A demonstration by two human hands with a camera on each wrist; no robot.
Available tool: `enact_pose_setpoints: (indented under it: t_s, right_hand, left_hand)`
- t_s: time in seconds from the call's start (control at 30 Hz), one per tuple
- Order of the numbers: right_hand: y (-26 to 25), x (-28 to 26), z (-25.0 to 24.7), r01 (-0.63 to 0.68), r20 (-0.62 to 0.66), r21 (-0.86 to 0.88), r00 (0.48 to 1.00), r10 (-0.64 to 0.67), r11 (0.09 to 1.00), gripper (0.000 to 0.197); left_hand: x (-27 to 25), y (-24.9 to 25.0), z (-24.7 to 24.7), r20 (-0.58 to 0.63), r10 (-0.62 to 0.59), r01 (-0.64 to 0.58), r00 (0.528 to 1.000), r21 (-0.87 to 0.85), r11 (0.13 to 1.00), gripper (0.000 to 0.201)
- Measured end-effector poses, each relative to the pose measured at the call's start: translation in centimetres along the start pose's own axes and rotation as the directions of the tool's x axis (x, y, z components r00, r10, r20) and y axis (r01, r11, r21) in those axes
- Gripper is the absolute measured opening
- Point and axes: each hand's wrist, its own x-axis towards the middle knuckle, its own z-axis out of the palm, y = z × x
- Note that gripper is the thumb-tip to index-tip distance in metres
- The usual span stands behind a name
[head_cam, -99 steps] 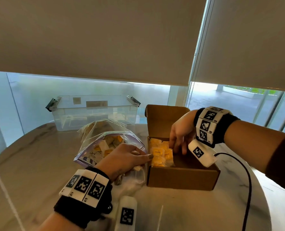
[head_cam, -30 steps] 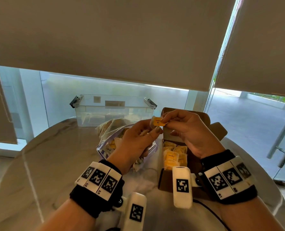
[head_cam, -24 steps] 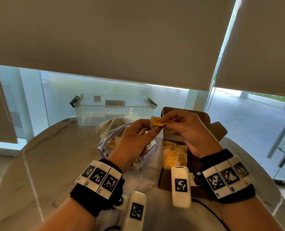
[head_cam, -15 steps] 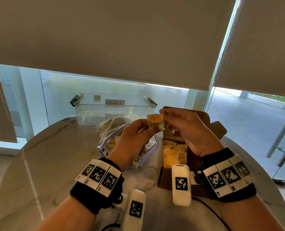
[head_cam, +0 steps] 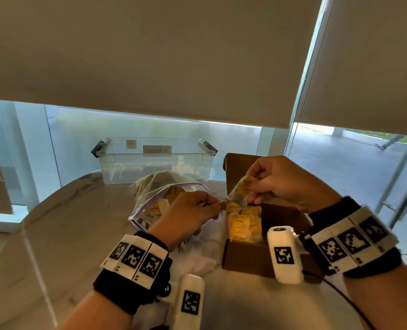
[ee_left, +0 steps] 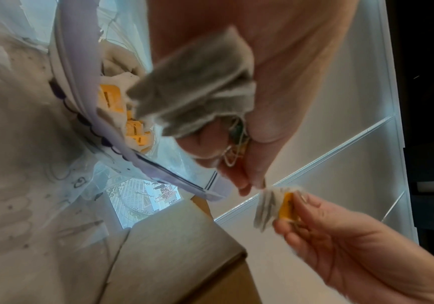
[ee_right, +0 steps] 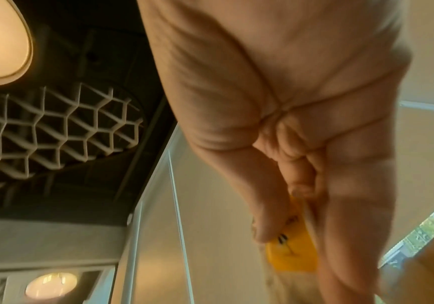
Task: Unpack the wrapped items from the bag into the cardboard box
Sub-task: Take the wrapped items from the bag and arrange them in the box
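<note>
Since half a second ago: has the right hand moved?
Yes. The right hand, pinching a wrapped item, has shifted right and slightly down against the cardboard box, now over its packed row.

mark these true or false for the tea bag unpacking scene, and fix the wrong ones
1. The right hand pinches a wrapped item above the cardboard box. True.
2. The cardboard box is empty. False: yellow packets already lie along its left side.
3. The left hand holds a crumpled item in its grip. True, as the left wrist view shows.
4. The plastic bag lies to the right of the cardboard box. False: it lies to the left.
5. The clear bin stands between the hands and the person. False: it stands at the far side of the table, behind the bag.
</note>
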Motion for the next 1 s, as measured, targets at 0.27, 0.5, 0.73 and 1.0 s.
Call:
enact_pose_setpoints:
  t_s: [0.27, 0.5, 0.73, 1.0]
  right_hand:
    - [1.7, 0.6, -2.9, -0.238, 0.127, -0.525, 0.927, 0.352, 0.817, 0.011]
    - [2.2, 2.3, -1.0, -0.292, 0.249, -0.688, 0.765, 0.594, 0.664, 0.020]
    - [2.2, 3.4, 1.5, -0.266, 0.287, -0.780, 0.652, 0.702, 0.566, 0.018]
    - [2.4, 4.2, 1.6, -0.306, 0.266, -0.722, 0.705, 0.658, 0.620, 0.014]
  left_hand:
    - [-0.4, -0.5, 0.5, 0.138, -0.122, 0.097, 0.983, 0.177, 0.979, 0.024]
    - [-0.3, -0.5, 0.8, 0.153, -0.157, 0.126, 0.976, 0.196, 0.973, 0.027]
    - [-0.5, -0.6, 0.8, 0.182, -0.162, 0.130, 0.970, 0.172, 0.976, 0.028]
    - [-0.4, -0.5, 0.8, 0.193, -0.164, 0.137, 0.967, 0.146, 0.980, 0.027]
